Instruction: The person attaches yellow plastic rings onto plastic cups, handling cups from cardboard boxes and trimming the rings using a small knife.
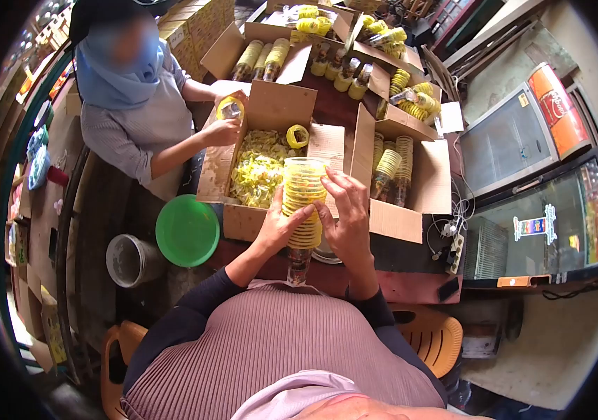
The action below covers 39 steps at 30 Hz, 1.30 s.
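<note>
In front of my chest stands a tall stack of nested clear plastic cups [302, 187] with yellow bands around it. Its narrower lower end looks dark and see-through. My left hand [279, 227] is closed around the left side of the stack, thumb across its front. On the other side my right hand [344, 217] grips it, with thumb and fingers against the upper and middle bands. Just behind is an open cardboard box [281, 99] filled with yellow shredded scraps [260, 164]. A yellow ring-shaped roll [297, 136] lies on top of the scraps.
Another open box [428, 175] at the right holds several similar stacks [388, 164]; more filled boxes stand behind. Across the left side, a co-worker [134, 105] handles a yellow-banded piece [230, 108]. A green basin [187, 231] and grey bucket [131, 260] sit lower left. Cables [456, 220] and a glass-door cooler [537, 224] are right.
</note>
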Tool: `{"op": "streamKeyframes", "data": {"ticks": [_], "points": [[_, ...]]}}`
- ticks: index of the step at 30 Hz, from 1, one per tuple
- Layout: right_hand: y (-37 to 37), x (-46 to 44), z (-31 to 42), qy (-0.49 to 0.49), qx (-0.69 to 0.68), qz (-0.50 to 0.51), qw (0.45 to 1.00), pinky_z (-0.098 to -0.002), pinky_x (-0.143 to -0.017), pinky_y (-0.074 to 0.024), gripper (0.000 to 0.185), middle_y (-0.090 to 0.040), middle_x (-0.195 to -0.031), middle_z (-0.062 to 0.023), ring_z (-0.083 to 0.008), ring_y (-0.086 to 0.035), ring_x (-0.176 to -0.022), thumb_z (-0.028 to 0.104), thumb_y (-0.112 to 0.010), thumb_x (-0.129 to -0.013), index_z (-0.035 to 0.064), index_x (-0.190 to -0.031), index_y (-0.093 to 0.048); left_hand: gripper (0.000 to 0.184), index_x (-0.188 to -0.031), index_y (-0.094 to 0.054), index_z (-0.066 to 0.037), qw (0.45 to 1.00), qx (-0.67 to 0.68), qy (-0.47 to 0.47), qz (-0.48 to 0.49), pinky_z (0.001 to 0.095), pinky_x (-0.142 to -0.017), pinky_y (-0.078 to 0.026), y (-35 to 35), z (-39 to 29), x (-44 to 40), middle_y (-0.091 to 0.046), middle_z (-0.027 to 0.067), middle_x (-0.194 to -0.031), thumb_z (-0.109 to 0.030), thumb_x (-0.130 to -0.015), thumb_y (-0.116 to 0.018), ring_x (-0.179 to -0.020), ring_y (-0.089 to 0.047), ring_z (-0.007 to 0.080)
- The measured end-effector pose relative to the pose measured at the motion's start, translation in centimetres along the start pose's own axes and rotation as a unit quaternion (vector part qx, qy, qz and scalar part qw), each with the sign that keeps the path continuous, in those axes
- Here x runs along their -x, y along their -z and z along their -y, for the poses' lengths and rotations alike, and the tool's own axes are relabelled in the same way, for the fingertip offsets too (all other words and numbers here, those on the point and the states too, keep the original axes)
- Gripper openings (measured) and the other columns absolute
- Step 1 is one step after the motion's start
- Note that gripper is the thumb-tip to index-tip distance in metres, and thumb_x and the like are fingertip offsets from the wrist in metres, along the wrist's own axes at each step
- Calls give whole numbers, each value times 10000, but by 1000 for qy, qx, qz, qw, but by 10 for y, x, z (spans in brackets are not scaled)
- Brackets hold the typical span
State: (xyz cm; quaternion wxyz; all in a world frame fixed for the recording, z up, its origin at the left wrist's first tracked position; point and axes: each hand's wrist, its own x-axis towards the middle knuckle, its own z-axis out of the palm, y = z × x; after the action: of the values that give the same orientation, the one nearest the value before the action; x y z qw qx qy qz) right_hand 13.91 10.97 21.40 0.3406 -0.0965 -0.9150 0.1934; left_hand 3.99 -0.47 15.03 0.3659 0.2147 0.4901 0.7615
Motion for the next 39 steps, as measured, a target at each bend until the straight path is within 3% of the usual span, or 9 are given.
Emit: {"op": "streamKeyframes", "data": {"ticks": [17, 22, 25, 26, 31, 33, 34, 35, 39], "points": [[-10, 17, 0, -128, 19, -34, 991, -424, -996, -394, 401, -556, -1259, -153, -335, -501, -1159, 64, -681, -800, 28, -1173, -538, 759, -1397, -305, -22, 987, -88, 72, 110, 328, -943, -445, 12, 28, -30, -559, 125, -1237, -292, -823, -722, -1107, -550, 178], [-15, 42, -11, -171, -57, -77, 981, -404, -967, -425, 541, -487, -1262, -174, -325, -490, -1166, 51, -690, -788, 33, -1270, -445, 820, -1409, -276, -19, 974, -155, -1, 163, 348, -961, -437, 10, 33, -36, -556, 141, -1236, -279, -794, -752, -1134, -542, 206], [-17, 69, -20, -278, -274, -63, 918, -416, -985, -431, 808, -390, -1337, -158, -300, -453, -1216, -21, -671, -779, 49, -1450, -226, 851, -1413, -259, -20, 965, -174, -51, 191, 357, -977, -425, 3, 36, -33, -537, 152, -1255, -274, -780, -768, -1163, -521, 219], [-23, 87, -34, -295, -339, -31, 893, -405, -1015, -413, 911, -355, -1370, -153, -288, -423, -1257, -7, -678, -783, 65, -1490, -109, 980, -1455, -176, -31, 957, -194, -59, 207, 384, -1007, -405, 4, 43, -34, -504, 215, -1299, -331, -754, -792, -1208, -504, 277], [-13, 103, -14, -346, -387, 20, 855, -388, -1032, -387, 1003, -333, -1401, -161, -264, -417, -1271, 72, -745, -750, 65, -1485, -63, 937, -1471, -29, -54, 956, -141, -8, 259, 388, -1089, -291, -12, 60, -19, -381, 224, -1396, -276, -854, -699, -1321, -367, 297], [-16, 119, -24, -358, -237, -4, 903, -360, -1023, -387, 991, -355, -1389, -158, -238, -439, -1245, 64, -774, -718, 56, -1466, -124, 905, -1471, 13, -60, 942, -165, -9, 292, 391, -1104, -261, -19, 73, -10, -316, 222, -1436, -264, -891, -650, -1349, -317, 289], [-12, 123, -26, -379, -268, -21, 886, -338, -1012, -392, 973, -396, -1359, -141, -215, -453, -1222, 75, -802, -692, 51, -1440, -180, 890, -1473, 46, -66, 936, -130, 27, 326, 397, -1115, -232, -23, 74, -5, -264, 218, -1462, -267, -913, -617, -1371, -271, 281], [-9, 131, -30, -381, -269, -22, 884, -338, -1012, -392, 973, -396, -1359, -141, -215, -453, -1222, 75, -802, -692, 51, -1440, -180, 876, -1481, 14, -66, 933, -108, 38, 341, 413, -1119, -230, -26, 83, -4, -254, 228, -1453, -303, -913, -609, -1379, -250, 317], [6, 169, -51, -406, -276, -52, 870, -361, -987, -423, 932, -475, -1275, -111, -207, -501, -1156, 137, -839, -677, 44, -1391, -247, 712, -1460, -229, -60, 859, -347, -52, 374, 431, -1127, -235, -25, 76, -9, -232, 208, -1449, -352, -917, -586, -1385, -219, 355]]}}
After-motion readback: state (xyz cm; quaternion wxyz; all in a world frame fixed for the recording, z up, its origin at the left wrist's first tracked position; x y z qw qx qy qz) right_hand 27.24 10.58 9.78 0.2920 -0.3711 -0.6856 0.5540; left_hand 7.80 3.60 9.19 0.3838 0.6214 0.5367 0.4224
